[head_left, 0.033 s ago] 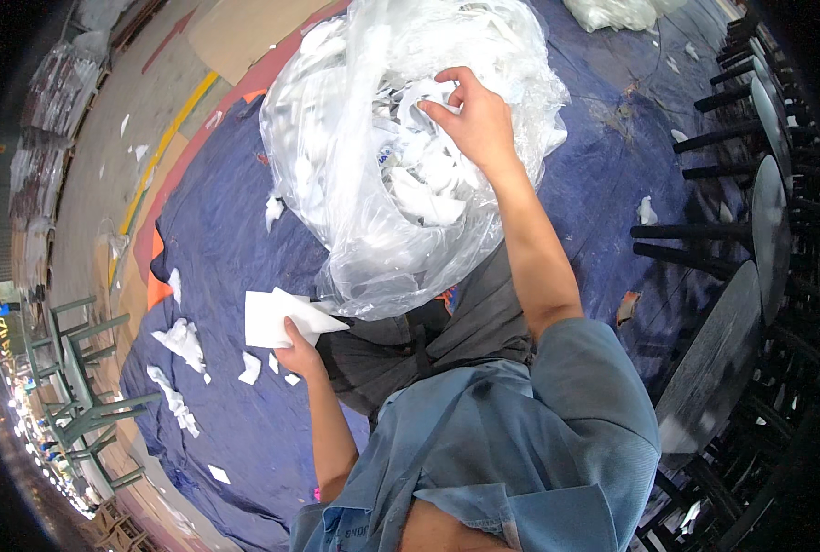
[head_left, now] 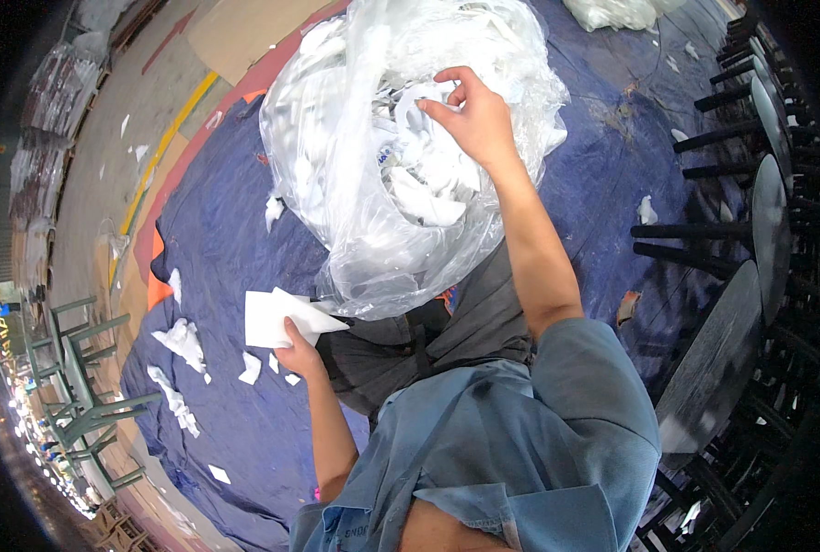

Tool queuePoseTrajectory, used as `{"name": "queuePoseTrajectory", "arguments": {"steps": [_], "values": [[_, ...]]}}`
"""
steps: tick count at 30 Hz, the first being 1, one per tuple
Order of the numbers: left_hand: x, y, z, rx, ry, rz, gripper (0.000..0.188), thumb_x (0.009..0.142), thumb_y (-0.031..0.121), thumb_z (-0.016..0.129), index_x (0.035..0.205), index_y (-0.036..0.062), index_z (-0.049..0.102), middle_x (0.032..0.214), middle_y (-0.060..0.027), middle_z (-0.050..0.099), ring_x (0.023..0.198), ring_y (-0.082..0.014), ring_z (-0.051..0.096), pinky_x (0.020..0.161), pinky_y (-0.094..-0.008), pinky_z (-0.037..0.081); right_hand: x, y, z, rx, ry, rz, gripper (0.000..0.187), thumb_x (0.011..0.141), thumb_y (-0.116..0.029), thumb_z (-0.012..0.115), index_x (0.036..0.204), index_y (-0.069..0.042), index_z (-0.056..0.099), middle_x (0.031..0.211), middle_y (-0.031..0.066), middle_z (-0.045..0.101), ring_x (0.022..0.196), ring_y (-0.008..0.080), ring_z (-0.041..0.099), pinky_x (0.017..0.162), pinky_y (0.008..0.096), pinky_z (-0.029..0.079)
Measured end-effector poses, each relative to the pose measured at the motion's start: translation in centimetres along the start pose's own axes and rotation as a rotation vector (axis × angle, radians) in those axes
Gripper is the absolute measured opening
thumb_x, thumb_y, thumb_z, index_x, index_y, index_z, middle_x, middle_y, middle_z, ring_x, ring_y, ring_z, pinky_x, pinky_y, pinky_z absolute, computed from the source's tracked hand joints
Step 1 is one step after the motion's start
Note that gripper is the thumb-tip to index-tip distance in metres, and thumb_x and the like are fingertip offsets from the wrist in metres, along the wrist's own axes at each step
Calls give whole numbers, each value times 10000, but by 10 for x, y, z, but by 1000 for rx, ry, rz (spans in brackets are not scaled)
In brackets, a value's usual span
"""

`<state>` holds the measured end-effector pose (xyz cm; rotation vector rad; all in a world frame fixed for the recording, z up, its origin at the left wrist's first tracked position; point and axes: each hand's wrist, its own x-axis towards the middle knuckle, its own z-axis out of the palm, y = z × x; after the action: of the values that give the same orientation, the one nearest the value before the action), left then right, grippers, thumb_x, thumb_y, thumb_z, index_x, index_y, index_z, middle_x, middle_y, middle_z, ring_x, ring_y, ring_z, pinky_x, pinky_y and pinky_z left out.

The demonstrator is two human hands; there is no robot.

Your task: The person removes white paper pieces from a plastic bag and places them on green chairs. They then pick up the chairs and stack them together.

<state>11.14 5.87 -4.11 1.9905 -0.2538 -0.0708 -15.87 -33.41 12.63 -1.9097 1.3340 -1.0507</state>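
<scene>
A large clear plastic bag [head_left: 355,221] stands in front of my legs, full of crumpled and torn white scraps [head_left: 428,198]. Over its mouth is my right hand [head_left: 479,115], thumb and index finger apart and the other fingers curled, with nothing visibly gripped. A curved white piece [head_left: 408,112] lies just beside the thumb tip. Lower left, by the bag's bottom edge, my left hand [head_left: 298,354] pinches a few overlapping flat white sheets [head_left: 272,320]. Whether these are paper or thin foam I cannot tell.
A blue tarp [head_left: 226,239] covers the floor, scattered with torn white pieces [head_left: 182,342]. Dark stools or chairs with round parts [head_left: 714,359] crowd the right side. Green chair frames [head_left: 83,386] stand at the left. Another clear bag [head_left: 612,11] sits at the far right.
The white scraps under my right hand have shifted slightly in the bag. Both hands stay in nearly the same place.
</scene>
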Motion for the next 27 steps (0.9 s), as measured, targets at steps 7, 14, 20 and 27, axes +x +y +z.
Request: {"name": "queuePoseTrajectory", "arguments": {"steps": [7, 14, 20, 27], "values": [[1, 8, 7, 11, -6, 28, 438, 962, 296, 732, 1134, -103, 680, 1102, -198, 738, 982, -273, 715, 873, -386, 544, 16, 24, -7, 490, -32, 201, 400, 896, -248, 781, 1209, -38, 649, 882, 79, 678, 703, 155, 664, 551, 287, 520], [-1, 7, 9, 2, 6, 62, 428, 960, 303, 734, 1124, -89, 689, 1088, -202, 740, 973, -281, 715, 870, -388, 542, 1, 27, -23, 638, -127, 312, 430, 934, -151, 705, 1344, -69, 603, 1123, 110, 693, 890, 149, 670, 616, 265, 545], [-8, 11, 4, 94, 44, -26, 457, 947, 328, 739, 1123, -92, 695, 1082, -187, 744, 975, -262, 705, 870, -404, 532, -20, 46, -4, 988, -153, 338, 489, 938, 4, 567, 1409, -125, 587, 1288, 101, 677, 1038, 161, 648, 792, 253, 543], [2, 17, -7, 178, 87, 34, 540, 858, 438, 787, 1162, 2, 694, 1102, -200, 737, 1062, -374, 703, 911, -452, 525, -42, 70, 19, 761, -398, 366, 401, 963, -30, 592, 1363, -54, 598, 1252, 116, 685, 1028, 169, 666, 927, 292, 516]]}}
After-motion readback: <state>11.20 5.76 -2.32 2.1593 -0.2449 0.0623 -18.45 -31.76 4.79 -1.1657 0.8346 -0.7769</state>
